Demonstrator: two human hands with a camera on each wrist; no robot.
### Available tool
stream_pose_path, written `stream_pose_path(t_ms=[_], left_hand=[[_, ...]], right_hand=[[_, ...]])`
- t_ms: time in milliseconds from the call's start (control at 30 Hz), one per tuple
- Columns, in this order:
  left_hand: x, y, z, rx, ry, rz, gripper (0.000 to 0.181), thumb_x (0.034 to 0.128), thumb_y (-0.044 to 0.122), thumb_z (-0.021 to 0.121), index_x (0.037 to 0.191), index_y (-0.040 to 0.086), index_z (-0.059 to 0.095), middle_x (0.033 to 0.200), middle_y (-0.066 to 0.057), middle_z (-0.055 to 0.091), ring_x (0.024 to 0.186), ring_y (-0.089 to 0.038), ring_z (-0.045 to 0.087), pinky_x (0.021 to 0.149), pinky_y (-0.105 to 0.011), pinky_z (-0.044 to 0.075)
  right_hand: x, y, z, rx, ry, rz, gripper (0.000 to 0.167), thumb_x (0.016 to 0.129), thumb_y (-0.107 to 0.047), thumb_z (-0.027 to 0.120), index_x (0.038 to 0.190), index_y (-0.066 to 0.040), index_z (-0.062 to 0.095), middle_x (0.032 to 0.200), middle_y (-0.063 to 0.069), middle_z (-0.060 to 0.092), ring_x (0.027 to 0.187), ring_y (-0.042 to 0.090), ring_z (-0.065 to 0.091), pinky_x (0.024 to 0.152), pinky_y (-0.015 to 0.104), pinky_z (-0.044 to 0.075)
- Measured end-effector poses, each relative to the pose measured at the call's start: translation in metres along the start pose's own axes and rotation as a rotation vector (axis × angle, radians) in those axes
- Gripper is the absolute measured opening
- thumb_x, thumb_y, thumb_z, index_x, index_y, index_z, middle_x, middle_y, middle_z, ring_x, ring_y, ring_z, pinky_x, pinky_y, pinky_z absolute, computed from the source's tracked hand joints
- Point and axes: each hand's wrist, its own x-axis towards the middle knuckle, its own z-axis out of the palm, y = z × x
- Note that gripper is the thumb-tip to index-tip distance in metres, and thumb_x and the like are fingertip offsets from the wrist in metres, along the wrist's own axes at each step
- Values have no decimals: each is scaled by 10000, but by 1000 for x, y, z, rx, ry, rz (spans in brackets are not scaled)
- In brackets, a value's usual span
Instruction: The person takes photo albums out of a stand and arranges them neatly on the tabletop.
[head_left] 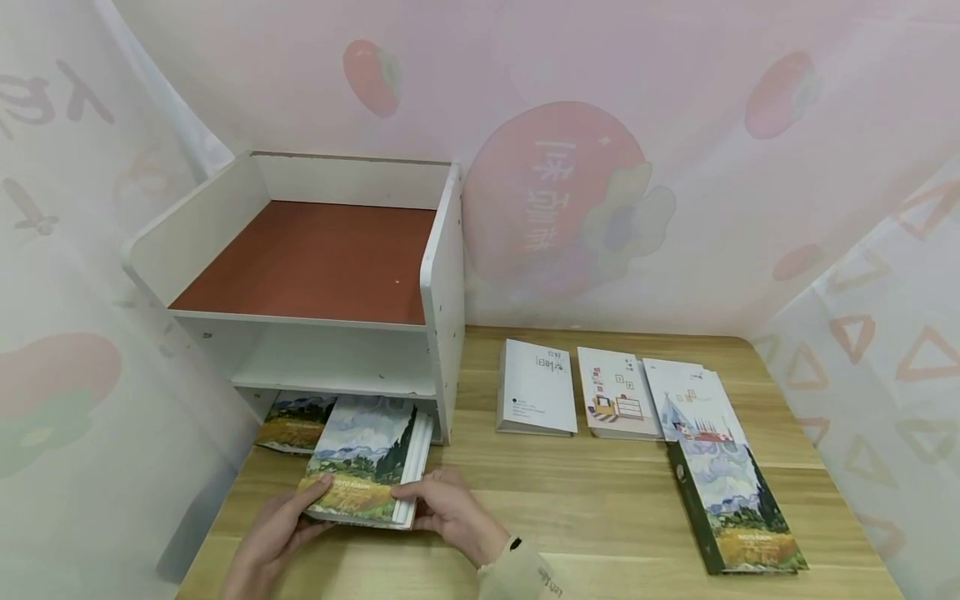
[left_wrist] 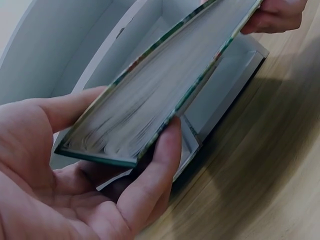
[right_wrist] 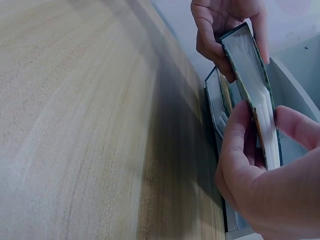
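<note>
A photo album [head_left: 363,458] with a painted landscape cover is held between both hands in front of the shelf's lowest opening. My left hand [head_left: 277,529] grips its left side, thumb on the cover and fingers beneath. On the right side my right hand [head_left: 450,508] pinches it the same way. In the left wrist view the page edges [left_wrist: 155,85] show between the covers, slightly fanned near the spine. A similar album [head_left: 292,425] lies in the lowest compartment, partly hidden behind the held one. The right wrist view shows both hands on the held album [right_wrist: 252,75].
The white shelf [head_left: 442,292] with a reddish-brown top board stands at the left of the wooden table [head_left: 555,500]. To its right lie a white album [head_left: 536,387], one with a furniture drawing [head_left: 618,392], one with a tent drawing [head_left: 690,400] and another landscape album [head_left: 738,508].
</note>
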Motion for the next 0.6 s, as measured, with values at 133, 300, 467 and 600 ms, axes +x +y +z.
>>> stream_pose_path(t_ms=[133, 300, 467, 600], left_hand=[[-1, 0, -3, 8, -13, -9, 775, 921, 386, 702, 1339, -182, 382, 1091, -167, 579, 938, -246, 666, 924, -479, 524], [-4, 0, -7, 41, -29, -18, 827, 922, 410, 693, 1370, -199, 360, 1200, -242, 539, 986, -274, 661, 931, -491, 516], [-4, -1, -11, 58, -43, -18, 786, 933, 400, 682, 1355, -200, 402, 1275, -257, 510, 1011, -282, 657, 936, -487, 513], [-4, -1, -14, 50, -90, -17, 670, 949, 374, 670, 1288, -180, 506, 1103, -164, 642, 976, -269, 674, 928, -458, 523]], right_hand=[[0, 2, -1, -10, -4, -2, 116, 768, -23, 790, 759, -25, 674, 815, 103, 696, 639, 172, 627, 634, 336, 592], [-1, 5, -1, -27, 6, 16, 136, 762, -38, 800, 766, -42, 664, 811, 101, 688, 633, 175, 618, 635, 336, 591], [-2, 6, -1, -41, -8, 27, 207, 770, -40, 795, 793, -69, 591, 818, 112, 682, 637, 183, 615, 623, 329, 588], [-3, 6, -3, -48, -27, 40, 290, 782, -48, 793, 791, -116, 512, 807, 88, 664, 614, 164, 580, 568, 297, 560]])
